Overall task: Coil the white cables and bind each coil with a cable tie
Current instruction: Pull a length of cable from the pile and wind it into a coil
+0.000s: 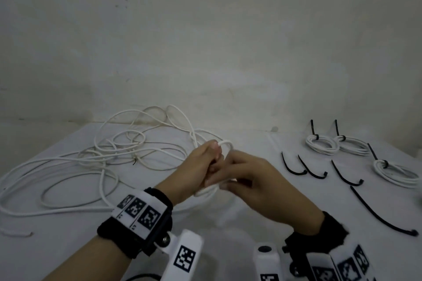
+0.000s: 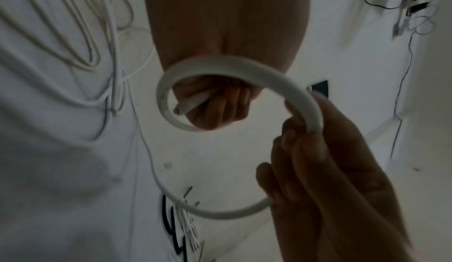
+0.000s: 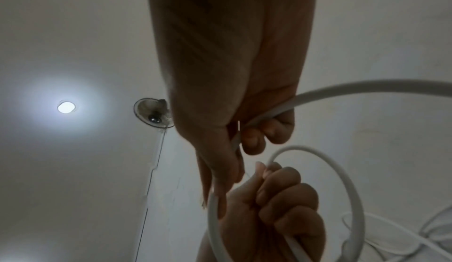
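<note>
I have the cable [image 1: 225,143] up off the table [image 1: 68,246] between both hands, in front of me, with its first loop just formed. My left hand [image 1: 196,171] is clenched round the cut end and the base of the loop; the left wrist view shows the end poking out of my curled fingers [image 2: 220,104]. My right hand [image 1: 253,180] pinches the running part a little further along, thumb against fingertips.

To do this well, I judge I should keep the left fist firm so the loop cannot spring open, let the cable slide through the right fingers instead of dragging it, and lay each new turn beside the first at the same width. The slack trails into the tangle [image 1: 114,155] on my left, so I would feed slowly and lift snags clear rather than yank.

Three coils [image 1: 322,143] already tied lie at far right, and loose black ties [image 1: 292,166] lie between them and my hands, within reach for binding.

No brand or readable writing shows; only square black-and-white markers [image 1: 139,210] on my wristbands
</note>
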### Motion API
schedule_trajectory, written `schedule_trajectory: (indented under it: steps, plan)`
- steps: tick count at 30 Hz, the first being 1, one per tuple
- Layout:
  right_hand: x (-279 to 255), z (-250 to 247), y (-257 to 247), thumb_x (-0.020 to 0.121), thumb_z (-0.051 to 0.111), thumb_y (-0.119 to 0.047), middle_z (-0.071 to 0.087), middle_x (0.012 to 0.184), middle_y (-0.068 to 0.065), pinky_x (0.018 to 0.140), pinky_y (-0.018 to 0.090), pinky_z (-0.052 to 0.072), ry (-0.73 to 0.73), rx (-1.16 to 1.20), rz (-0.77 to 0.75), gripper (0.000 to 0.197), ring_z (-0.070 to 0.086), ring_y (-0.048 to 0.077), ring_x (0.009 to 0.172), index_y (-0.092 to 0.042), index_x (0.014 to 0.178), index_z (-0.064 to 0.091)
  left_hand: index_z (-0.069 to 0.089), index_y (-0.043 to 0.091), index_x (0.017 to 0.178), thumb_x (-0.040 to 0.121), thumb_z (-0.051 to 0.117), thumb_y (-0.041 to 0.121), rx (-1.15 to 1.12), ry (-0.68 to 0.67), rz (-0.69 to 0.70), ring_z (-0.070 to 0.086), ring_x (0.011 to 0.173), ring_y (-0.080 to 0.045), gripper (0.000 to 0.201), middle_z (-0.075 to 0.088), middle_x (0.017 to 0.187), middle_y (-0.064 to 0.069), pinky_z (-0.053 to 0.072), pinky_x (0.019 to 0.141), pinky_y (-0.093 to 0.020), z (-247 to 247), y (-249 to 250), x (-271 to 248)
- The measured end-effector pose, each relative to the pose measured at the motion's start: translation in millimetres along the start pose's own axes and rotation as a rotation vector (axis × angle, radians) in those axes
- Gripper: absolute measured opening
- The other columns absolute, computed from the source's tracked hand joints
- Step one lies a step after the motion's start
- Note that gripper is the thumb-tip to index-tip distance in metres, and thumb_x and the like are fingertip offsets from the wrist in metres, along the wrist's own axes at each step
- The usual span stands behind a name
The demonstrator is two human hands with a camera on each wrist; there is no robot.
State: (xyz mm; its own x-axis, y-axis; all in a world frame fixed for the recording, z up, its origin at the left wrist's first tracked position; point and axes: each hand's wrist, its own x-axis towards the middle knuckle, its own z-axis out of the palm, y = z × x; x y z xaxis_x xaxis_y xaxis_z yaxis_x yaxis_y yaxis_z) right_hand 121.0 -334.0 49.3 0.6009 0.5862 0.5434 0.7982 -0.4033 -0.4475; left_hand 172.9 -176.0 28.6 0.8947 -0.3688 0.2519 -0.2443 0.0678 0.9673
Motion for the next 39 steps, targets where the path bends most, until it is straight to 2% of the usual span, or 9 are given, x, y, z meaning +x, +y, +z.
schedule_trajectory:
  steps: [3, 8, 11, 16, 21, 26, 30, 34, 39]
  plan:
    - [-1, -3, 12, 0.084, 0.065, -0.006, 0.053, 0.082, -0.01, 0.062, 0.011, 0.036, 0.174, 0.054, 0.03, 0.024, 0.048, 0.007, 0.066, -0.022, 0.1, 0.075, 0.043, 0.004, 0.081, 0.098, 0.038, 0.032, -0.191, -0.073, 0.002, 0.037, 0.055, -0.015, 0.034, 0.039, 0.062, -0.009, 0.035, 0.052, -0.022, 12, -10, -4]
    - [-1, 1, 28, 0.085, 0.066, -0.009, 0.05, 0.079, -0.005, 0.061, 0.01, 0.035, 0.472, 0.06, 0.127, 0.026, 0.045, 0.009, 0.063, -0.021, 0.107, 0.072, 0.042, 0.009, 0.069, 0.095, 0.041, 0.03, -0.399, -0.15, 0.03, 0.028, 0.037, -0.009, 0.033, 0.034, 0.044, 0.0, 0.031, 0.04, -0.017, 12, -22, -5]
    - [1, 11, 33, 0.086, 0.066, -0.014, 0.053, 0.085, -0.005, 0.06, 0.01, 0.036, 0.53, 0.015, 0.159, 0.024, 0.046, 0.01, 0.061, -0.023, 0.108, 0.071, 0.043, 0.011, 0.064, 0.089, 0.04, 0.029, -0.511, -0.168, 0.0, 0.022, 0.033, -0.005, 0.031, 0.029, 0.04, 0.004, 0.023, 0.036, -0.016, 7, -24, -10]
    - [3, 21, 39, 0.088, 0.065, -0.011, 0.061, 0.069, -0.022, 0.064, 0.007, 0.038, 0.48, 0.035, 0.229, 0.017, 0.058, -0.002, 0.068, -0.017, 0.101, 0.074, 0.056, 0.015, 0.061, 0.091, 0.045, 0.042, -0.547, -0.137, -0.06, 0.019, 0.032, -0.002, 0.042, 0.026, 0.04, 0.009, 0.011, 0.041, -0.021, -1, -33, -11]
    - [7, 23, 39, 0.089, 0.063, -0.012, 0.071, 0.077, -0.006, 0.068, 0.018, 0.048, 0.517, 0.092, 0.231, 0.015, 0.065, 0.008, 0.072, -0.023, 0.093, 0.073, 0.05, 0.016, 0.063, 0.087, 0.037, 0.044, -0.517, -0.109, -0.08, 0.018, 0.036, -0.002, 0.04, 0.023, 0.044, 0.01, 0.012, 0.041, -0.019, -1, -26, -12]
    - [8, 23, 44, 0.097, 0.053, -0.013, 0.065, 0.072, -0.006, 0.051, 0.016, 0.041, 0.432, 0.17, 0.292, 0.021, 0.048, 0.005, 0.051, -0.025, 0.103, 0.069, 0.042, 0.017, 0.06, 0.086, 0.038, 0.038, -0.695, -0.077, -0.085, 0.018, 0.034, -0.002, 0.034, 0.024, 0.042, 0.01, 0.012, 0.037, -0.017, -12, -19, -13]
    - [-2, 19, 60, 0.102, 0.041, -0.019, 0.061, 0.066, -0.009, 0.073, 0.017, 0.044, 0.326, 0.188, 0.373, 0.019, 0.06, 0.01, 0.069, -0.029, 0.108, 0.055, 0.051, 0.02, 0.054, 0.089, 0.034, 0.037, -0.941, -0.037, -0.001, 0.008, 0.041, -0.005, 0.042, 0.013, 0.05, 0.009, 0.016, 0.033, -0.014, -33, -11, -12]
    - [-6, 20, 68, 0.099, 0.044, -0.013, 0.065, 0.082, -0.003, 0.094, 0.027, 0.042, 0.224, 0.24, 0.47, 0.017, 0.063, 0.017, 0.101, -0.028, 0.098, 0.035, 0.052, 0.02, 0.057, 0.093, 0.033, 0.036, -1.061, 0.03, 0.111, 0.01, 0.041, -0.006, 0.044, 0.025, 0.043, 0.008, 0.022, 0.033, -0.013, -56, -6, -12]
    - [1, 21, 59, 0.097, 0.047, -0.004, 0.062, 0.079, -0.006, 0.078, 0.04, 0.052, 0.172, 0.08, 0.37, 0.028, 0.065, 0.015, 0.073, -0.032, 0.099, 0.047, 0.051, 0.018, 0.057, 0.1, 0.026, 0.036, -1.152, 0.137, 0.196, 0.011, 0.042, -0.006, 0.053, 0.032, 0.042, 0.007, 0.023, 0.034, -0.013, -75, -4, -12]
